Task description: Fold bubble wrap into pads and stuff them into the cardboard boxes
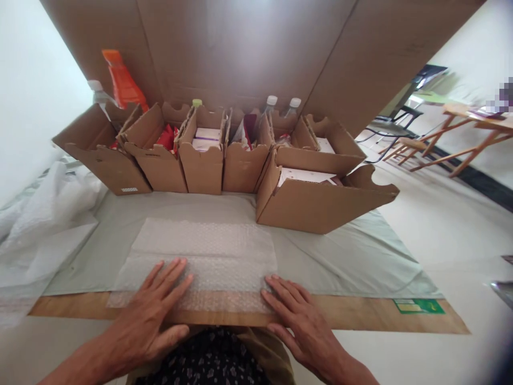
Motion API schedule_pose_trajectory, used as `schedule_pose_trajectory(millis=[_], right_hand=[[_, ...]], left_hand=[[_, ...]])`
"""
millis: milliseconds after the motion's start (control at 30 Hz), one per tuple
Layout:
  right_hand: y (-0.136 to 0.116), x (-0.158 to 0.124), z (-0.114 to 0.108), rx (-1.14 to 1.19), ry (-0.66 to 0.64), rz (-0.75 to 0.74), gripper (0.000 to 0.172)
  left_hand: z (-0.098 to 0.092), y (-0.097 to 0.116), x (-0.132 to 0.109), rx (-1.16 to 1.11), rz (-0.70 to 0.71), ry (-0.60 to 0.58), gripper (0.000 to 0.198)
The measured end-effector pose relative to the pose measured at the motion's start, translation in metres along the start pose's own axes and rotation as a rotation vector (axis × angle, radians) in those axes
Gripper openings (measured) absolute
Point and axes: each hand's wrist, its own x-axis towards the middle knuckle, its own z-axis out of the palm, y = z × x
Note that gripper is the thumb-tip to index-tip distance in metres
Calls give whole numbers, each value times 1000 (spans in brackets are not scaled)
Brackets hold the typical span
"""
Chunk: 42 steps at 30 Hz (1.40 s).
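Observation:
A sheet of bubble wrap lies flat on a pale plastic sheet over a cardboard base. My left hand rests palm down on the wrap's near left part, fingers stretched out and apart. On the wrap's near right corner my right hand lies flat too, with its fingers spread. Neither hand holds anything.
Several open cardboard boxes stand in a row behind the wrap, holding packets and small boxes; the largest is at the right. Bottles and an orange pouch stand behind them against a tall cardboard wall. Crumpled plastic film lies left. Wooden furniture stands far right.

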Motion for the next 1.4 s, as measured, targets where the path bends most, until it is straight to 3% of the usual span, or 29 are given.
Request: schedule_pose_trajectory(millis=[167, 333, 433, 533, 633, 700, 800, 933, 1000, 1133, 1233, 1333, 1400], right_hand=[[2, 9, 1, 2, 30, -63, 29], [4, 15, -1, 88, 259, -110, 35], [6, 19, -21, 279, 323, -25, 29], [11, 19, -46, 395, 367, 133, 22], [20, 18, -57, 402, 390, 294, 14], [29, 19, -50, 380, 393, 388, 8], [44, 26, -26, 381, 365, 495, 14], [63, 32, 1, 292, 297, 500, 26], [70, 33, 7, 208, 255, 468, 34], [76, 40, 6, 73, 174, 428, 44], [75, 58, 2, 30, 47, 395, 39], [67, 76, -7, 84, -111, 366, 16], [61, 81, -15, 130, -145, 357, 7]], left_hand=[[7, 15, 20, -69, 25, -40, 82], [8, 12, 16, -91, -24, -52, 83], [1, -4, 5, -92, -60, -35, 71], [-15, -34, -9, -138, -118, 15, 47], [-37, -60, -13, -239, -321, 31, 23], [-47, -70, -5, -328, -475, -34, 26], [-49, -76, 18, -435, -605, -183, 34], [-31, -79, 32, -373, -608, -339, 36], [-23, -80, 27, -278, -601, -307, 42], [-18, -82, 12, -118, -728, -209, 66], [-19, -81, 13, -156, -778, -313, 54], [-17, -76, 19, -212, -760, -422, 32], [-16, -72, 21, -203, -714, -404, 25]])
